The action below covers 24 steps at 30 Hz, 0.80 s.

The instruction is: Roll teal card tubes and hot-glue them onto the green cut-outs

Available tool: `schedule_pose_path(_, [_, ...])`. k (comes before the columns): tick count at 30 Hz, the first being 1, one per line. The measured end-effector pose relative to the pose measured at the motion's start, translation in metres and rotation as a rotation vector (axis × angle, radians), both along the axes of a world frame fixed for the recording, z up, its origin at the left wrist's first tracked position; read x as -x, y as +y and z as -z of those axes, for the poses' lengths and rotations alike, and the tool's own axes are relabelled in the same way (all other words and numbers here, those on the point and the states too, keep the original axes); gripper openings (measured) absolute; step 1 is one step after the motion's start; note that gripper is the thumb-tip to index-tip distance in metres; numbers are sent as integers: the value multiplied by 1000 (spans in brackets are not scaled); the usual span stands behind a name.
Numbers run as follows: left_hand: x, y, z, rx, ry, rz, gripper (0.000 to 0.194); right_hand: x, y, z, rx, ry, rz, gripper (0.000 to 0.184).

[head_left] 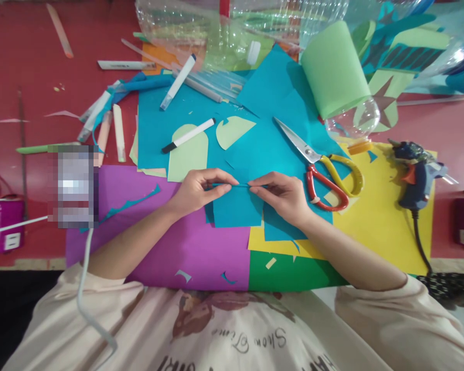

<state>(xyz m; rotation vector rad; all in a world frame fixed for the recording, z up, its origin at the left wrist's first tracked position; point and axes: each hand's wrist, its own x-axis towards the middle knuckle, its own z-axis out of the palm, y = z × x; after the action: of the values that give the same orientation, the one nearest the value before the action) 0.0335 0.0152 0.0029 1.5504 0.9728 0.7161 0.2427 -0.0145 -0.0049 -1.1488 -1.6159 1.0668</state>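
Paper in hand, a small blue sheet (237, 212), lies nr the middle of the red table (15, 46), its far edge caught btwn the fingertips of both hands. Left hand (197, 191) pinches that edge, thumb vs. index; right hand (284, 197) does the same just beside it, w/ only a short gap btwn. Edge looks like a thin turned-over band; can't tell if rolled or folded. To do it well: keep both pinches light & level, turn the same amt. each side, check the side edges line up, then press firmly from the mid. outward so it doesn't skew or crease. Counts: 1 pr. scissors (313, 156), right of the right hand; 1 glue gun (414, 183), far. right on 1 yellow sheet (386, 226); 1 purple sheet (201, 255) nr left; 1 green sheet (290, 273) nr edge; 2 pale green cutouts (189, 159) beyond the left hand; 2 markers (180, 80) there too, 1 lying across a cutout; 1 long blue strip (133, 202) on the purple; 1 green-wrapped bottle (332, 72), far right. Far-side clear plastic pile (270, 23): too tangled to count.
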Motion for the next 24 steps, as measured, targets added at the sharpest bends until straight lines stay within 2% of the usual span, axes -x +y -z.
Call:
schedule_pose_path(9, [-2,-2,4,-4,61,57,29,1,-4,0,-51,-86,-88,15])
schedule_pose_path(15, [-2,-3,4,-43,78,33,23,2,-4,1,-49,-53,-82,13])
schedule_pose_path(24, [-5,-5,5,-113,89,-6,32,4,-3,2,140,10,-59,31])
